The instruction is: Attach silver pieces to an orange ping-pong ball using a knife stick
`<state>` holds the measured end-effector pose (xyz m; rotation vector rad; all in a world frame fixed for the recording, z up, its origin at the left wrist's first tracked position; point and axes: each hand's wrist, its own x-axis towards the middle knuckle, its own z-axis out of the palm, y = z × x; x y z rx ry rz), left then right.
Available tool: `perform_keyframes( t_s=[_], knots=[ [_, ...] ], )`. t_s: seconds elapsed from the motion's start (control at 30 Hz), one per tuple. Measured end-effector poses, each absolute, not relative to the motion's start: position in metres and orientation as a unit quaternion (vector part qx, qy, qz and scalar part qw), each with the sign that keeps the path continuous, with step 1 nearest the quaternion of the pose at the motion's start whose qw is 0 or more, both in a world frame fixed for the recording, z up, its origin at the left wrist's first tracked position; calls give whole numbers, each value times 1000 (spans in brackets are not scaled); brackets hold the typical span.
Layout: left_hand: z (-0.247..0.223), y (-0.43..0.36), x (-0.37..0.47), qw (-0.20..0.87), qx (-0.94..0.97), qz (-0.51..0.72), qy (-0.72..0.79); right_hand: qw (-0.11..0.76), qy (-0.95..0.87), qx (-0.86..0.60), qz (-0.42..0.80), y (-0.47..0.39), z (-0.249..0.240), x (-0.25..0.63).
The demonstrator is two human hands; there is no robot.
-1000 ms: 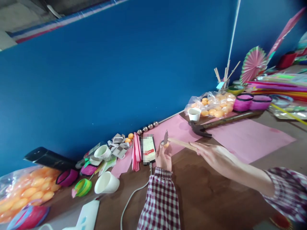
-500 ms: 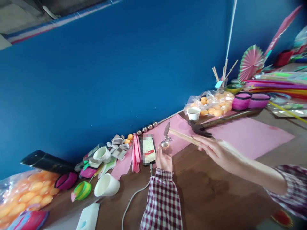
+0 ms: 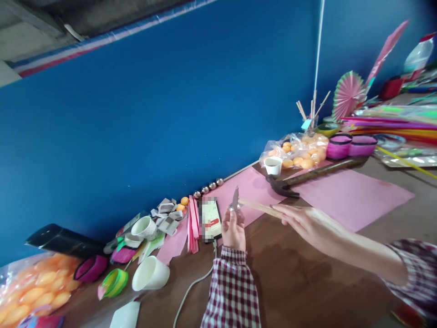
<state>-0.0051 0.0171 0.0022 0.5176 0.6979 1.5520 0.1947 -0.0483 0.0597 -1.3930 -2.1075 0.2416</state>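
My left hand is raised in front of the wall, its fingers closed around a small shiny silver piece. It resembles the silver balls standing in a row behind, but the fingers cover part of it. From the right, my right hand grips the end of a small hammer with a pale wooden handle and a pointed metal head. That head is right at the silver piece; whether they touch I cannot tell. Below both hands lies pink paper on the brown table.
Beside my left hand lies a phone on a cable. Several silver balls line the wall. A claw hammer rests on the pink sheets near a small white cup. White cups and bagged orange balls stand left.
The small hammer's head has come down onto or close to the silver piece. My left fingers have closed more around that piece. The view has shifted slightly.
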Motion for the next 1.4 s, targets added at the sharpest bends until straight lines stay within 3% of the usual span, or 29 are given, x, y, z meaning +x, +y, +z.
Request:
perform_keyframes(
  t_s=[1.4],
  knots=[
    [14,15,-5,682,144,650,304,330,-758,-544,139,-48,58,190]
  ],
)
